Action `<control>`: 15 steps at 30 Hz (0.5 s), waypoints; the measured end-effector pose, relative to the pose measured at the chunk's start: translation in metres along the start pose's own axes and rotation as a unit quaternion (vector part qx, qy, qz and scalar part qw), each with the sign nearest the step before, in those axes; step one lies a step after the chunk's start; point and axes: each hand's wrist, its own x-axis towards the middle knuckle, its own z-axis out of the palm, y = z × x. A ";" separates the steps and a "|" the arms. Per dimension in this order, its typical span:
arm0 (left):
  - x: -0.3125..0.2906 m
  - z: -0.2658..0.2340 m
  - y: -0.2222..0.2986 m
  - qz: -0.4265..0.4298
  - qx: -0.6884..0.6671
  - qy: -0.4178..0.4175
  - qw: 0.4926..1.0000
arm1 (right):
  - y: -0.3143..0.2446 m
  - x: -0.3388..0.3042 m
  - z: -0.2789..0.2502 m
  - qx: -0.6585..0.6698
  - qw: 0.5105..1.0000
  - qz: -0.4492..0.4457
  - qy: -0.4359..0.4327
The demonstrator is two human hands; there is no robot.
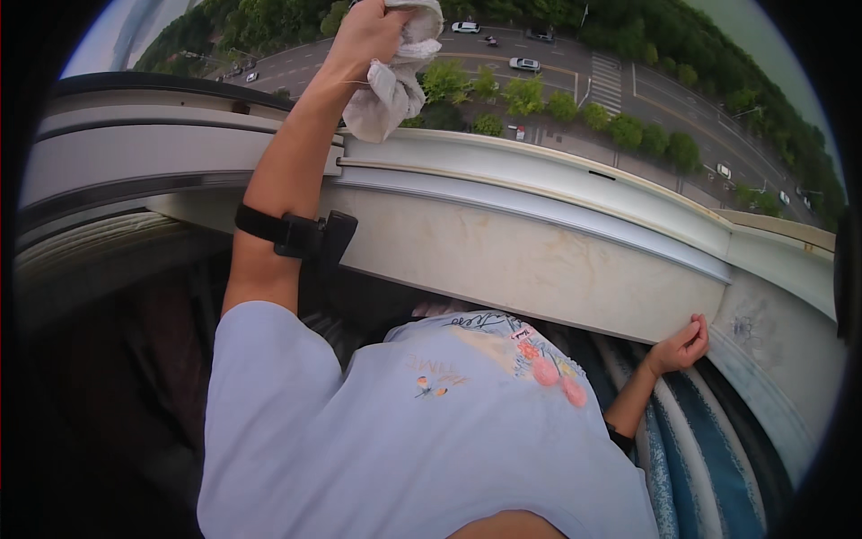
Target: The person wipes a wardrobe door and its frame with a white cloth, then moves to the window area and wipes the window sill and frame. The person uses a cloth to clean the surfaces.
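My left hand (373,36) is raised far out at the top, closed around a crumpled off-white cloth (391,99). The cloth droops from the fingers past the white window frame (539,199), with the street far below behind it. Part of the grip is cut off by the upper edge. A black strap with a small device (310,235) circles my left upper arm. At the right, my right hand (681,349) rests by the near corner of the pale stone windowsill (503,242), its fingers curled together with nothing visible in them.
A sliding sash (153,148) stands at the left, and a metal track (539,211) runs along the sill. Blue and white striped curtain (700,440) hangs at the lower right beside the side wall (772,332). Outside, far below, lie a road (557,76) with cars and rows of trees.
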 end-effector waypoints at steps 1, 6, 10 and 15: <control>-0.007 0.007 0.003 -0.015 0.350 -0.002 0.937 | 0.000 0.001 0.000 -0.006 1.000 -0.021 -0.005; -0.081 -0.002 -0.018 0.129 0.149 0.135 0.971 | 0.002 0.002 0.001 0.041 0.999 0.010 -0.005; -0.162 -0.009 -0.059 0.273 0.312 -0.025 0.909 | 0.002 0.002 0.001 -0.015 1.000 -0.012 -0.006; -0.192 0.011 -0.079 0.219 0.362 -0.008 0.906 | 0.000 0.001 0.003 0.034 0.999 0.016 0.002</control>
